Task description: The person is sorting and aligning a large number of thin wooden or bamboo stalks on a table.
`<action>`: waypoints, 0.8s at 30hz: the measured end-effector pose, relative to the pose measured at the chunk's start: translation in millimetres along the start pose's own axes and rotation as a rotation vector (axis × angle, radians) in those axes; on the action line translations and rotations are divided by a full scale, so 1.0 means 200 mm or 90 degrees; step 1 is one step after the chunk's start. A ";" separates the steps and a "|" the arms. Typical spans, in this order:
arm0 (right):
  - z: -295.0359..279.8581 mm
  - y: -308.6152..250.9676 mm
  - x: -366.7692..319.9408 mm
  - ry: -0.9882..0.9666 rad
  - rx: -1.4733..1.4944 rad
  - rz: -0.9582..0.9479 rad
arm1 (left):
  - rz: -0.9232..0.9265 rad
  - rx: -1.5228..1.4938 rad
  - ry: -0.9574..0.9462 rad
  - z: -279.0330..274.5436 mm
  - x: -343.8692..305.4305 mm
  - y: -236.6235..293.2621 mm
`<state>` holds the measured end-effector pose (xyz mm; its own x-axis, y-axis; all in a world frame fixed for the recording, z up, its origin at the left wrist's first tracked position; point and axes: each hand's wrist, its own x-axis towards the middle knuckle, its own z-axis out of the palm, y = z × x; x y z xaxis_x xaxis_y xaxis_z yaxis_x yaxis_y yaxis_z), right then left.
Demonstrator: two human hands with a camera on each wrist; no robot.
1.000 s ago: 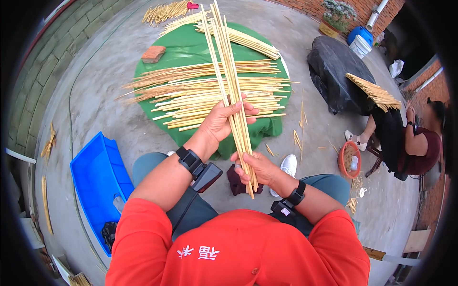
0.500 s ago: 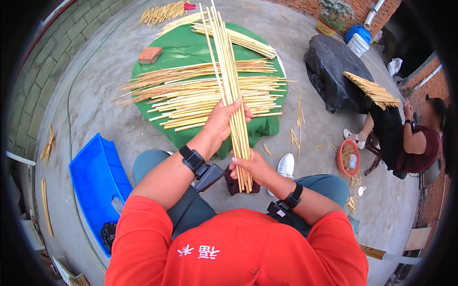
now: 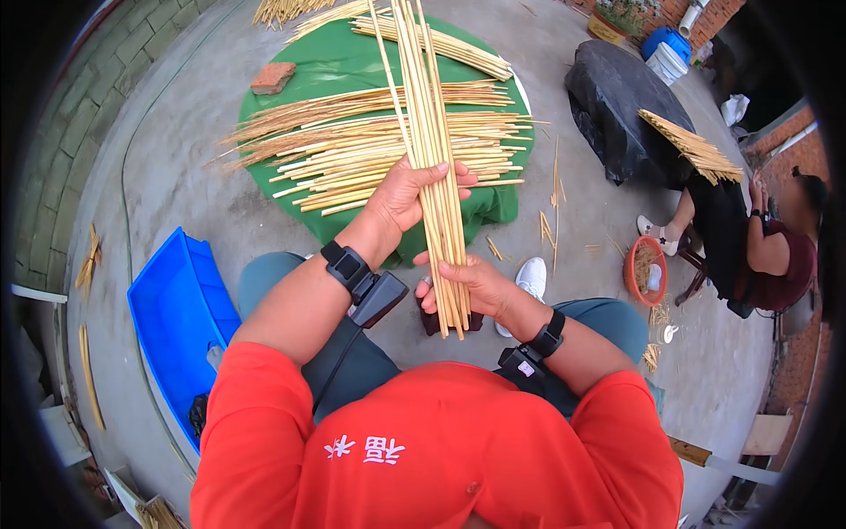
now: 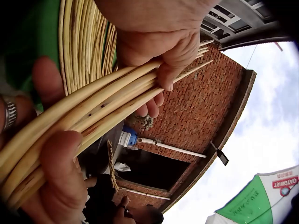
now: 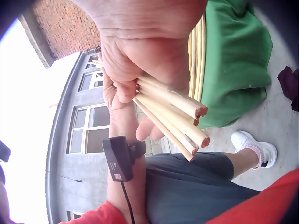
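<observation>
A loose bundle of long pale plant stalks (image 3: 443,220) is held upright in front of the chest, its upper ends fanning apart. My left hand (image 3: 405,196) grips it around the middle, thumb across the front and fingertips showing on the far side. Lower down, my right hand (image 3: 473,282) holds the bundle near its bottom, thumb laid over the stalks. Reddish cut ends (image 5: 201,112) stick out below that hand in the right wrist view. Behind the bundle, rows of similar stalks (image 3: 344,176) lie across a round table covered with green cloth (image 3: 330,57).
A brick (image 3: 273,78) sits on the cloth. At left on the floor stands a blue bin (image 3: 163,309). To the right are an orange basin (image 3: 645,271), a black-covered table (image 3: 617,106) bearing another stalk bundle (image 3: 692,145), and a seated person (image 3: 775,256).
The bundle's lower end has risen, and its stalks spread wider across the hands. Both hands keep hold of it. The head view has tilted, moving the table up in the picture.
</observation>
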<state>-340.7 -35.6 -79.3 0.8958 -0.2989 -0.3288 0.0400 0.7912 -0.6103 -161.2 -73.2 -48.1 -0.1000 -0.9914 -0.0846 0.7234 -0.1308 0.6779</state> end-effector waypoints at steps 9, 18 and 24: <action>-0.02 0.02 0.02 0.010 0.018 -0.013 | 0.057 0.037 0.044 -0.05 0.04 -0.02; 0.00 0.02 0.03 0.123 -0.132 -0.061 | 0.093 0.068 0.165 -0.11 0.07 -0.01; 0.02 0.04 0.03 0.088 -0.060 -0.078 | 0.073 0.007 0.091 0.00 0.00 0.05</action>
<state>-333.3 -28.6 -83.4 0.8169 -0.4658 -0.3400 0.0978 0.6929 -0.7144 -154.1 -74.6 -41.9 0.0817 -0.9906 -0.1094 0.7171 -0.0178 0.6968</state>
